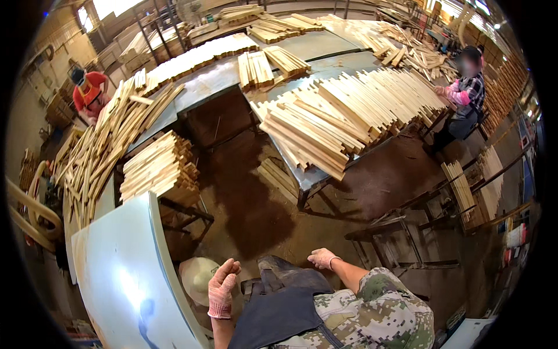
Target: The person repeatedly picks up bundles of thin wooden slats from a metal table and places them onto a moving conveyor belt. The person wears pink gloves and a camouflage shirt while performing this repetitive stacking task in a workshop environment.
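Note:
My left hand (222, 288), in a pale knit glove with a pinkish cuff, is raised in front of my body beside the metal-topped table (116, 262). Its fingers are slightly bent and apart, with nothing in them. My right hand (323, 259), in a similar glove, hangs out over the floor with its fingers loosely curled in and nothing visible in them. Neither hand touches a thing. A pale rounded object (197, 280) stands low on the floor next to my left hand. A dark apron (279, 320) covers my front.
Long wooden strips (349, 116) cover the table ahead. More strips are stacked on a stand (157, 168) and heaped at the left (110, 145). One person (90, 90) works at far left, another (465, 93) at far right. A metal frame (401, 238) stands at right.

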A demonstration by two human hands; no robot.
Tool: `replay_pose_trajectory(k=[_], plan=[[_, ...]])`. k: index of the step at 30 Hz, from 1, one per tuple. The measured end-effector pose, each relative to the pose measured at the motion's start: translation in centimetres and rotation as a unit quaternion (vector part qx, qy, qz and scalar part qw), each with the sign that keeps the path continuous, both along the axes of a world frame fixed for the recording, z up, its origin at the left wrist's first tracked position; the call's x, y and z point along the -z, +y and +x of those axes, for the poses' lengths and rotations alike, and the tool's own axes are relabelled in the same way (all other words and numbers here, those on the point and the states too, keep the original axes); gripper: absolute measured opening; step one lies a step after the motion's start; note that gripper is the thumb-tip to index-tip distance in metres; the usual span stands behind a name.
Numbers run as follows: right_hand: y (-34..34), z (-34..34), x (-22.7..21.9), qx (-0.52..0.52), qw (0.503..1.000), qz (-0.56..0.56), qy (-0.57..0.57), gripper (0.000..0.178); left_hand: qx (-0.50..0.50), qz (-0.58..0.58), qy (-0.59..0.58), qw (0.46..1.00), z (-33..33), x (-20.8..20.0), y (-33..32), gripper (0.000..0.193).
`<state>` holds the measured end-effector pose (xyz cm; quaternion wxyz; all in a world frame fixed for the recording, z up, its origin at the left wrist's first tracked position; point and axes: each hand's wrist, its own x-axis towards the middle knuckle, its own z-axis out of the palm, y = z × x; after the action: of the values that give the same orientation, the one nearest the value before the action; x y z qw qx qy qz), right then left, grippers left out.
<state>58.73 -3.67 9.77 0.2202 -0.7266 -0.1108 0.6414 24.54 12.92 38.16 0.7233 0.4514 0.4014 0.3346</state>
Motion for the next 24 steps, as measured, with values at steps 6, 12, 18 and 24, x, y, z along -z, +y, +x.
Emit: replay_pose_trajectory(k=[6,12,18,24], plan=[[6.5,0.0,1.1,0.086,0.995,0.052,0.010,0.025,0.020,-0.021,0.015,0.999,4.5,2.5,12.2,0.049],[19.5,4.9,3.0,-0.018,0.996,0.023,-0.083,0.071,0.005,-0.060,-0.010,0.998,8.1,8.3,28.3,0.048],[39.1,10.8,-4.1,-0.109,0.975,0.107,-0.162,0.072,0.043,-0.072,0.030,0.996,13.2,8.4,45.8,0.050],[56.2,15.3,-11.4,0.051,0.985,0.164,-0.029,0.067,0.081,-0.058,0.020,0.995,19.6,6.4,57.7,0.050]])
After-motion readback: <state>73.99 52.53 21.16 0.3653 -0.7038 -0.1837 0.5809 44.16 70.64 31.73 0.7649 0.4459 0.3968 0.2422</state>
